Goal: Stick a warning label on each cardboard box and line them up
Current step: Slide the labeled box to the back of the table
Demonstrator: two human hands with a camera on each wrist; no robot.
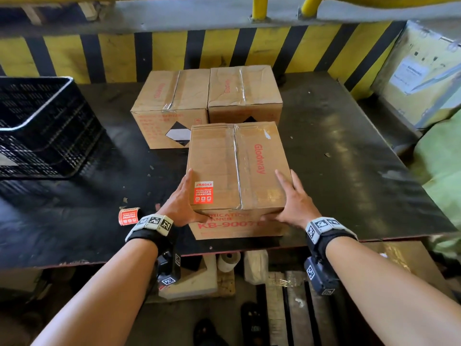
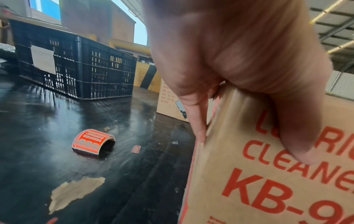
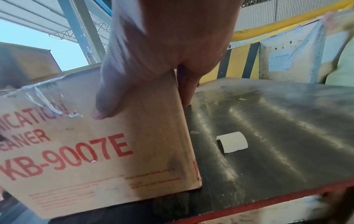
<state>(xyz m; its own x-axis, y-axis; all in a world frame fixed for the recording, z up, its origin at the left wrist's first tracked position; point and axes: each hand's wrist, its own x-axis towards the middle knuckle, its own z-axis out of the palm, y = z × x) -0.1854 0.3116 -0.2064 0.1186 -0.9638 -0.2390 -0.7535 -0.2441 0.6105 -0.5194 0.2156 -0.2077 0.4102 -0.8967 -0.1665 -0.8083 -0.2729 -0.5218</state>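
Left hand point(image 2: 239, 60) grip on box point(image 2: 268, 174) corner, label roll point(image 2: 91, 141) nearby, perhaps partly unrolled, black crate point(image 2: 76, 66) behind

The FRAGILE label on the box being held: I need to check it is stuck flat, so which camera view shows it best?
The head view. It looks down on the box top, where the FRAGILE label sits whole and readable beside the left hand. Both wrist views show only the held box's printed front and sides, not its top, so the label is hidden there.

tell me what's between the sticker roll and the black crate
Only bare dark tabletop with paper scraps between sticker roll and black crate, clearest in the left wrist view.
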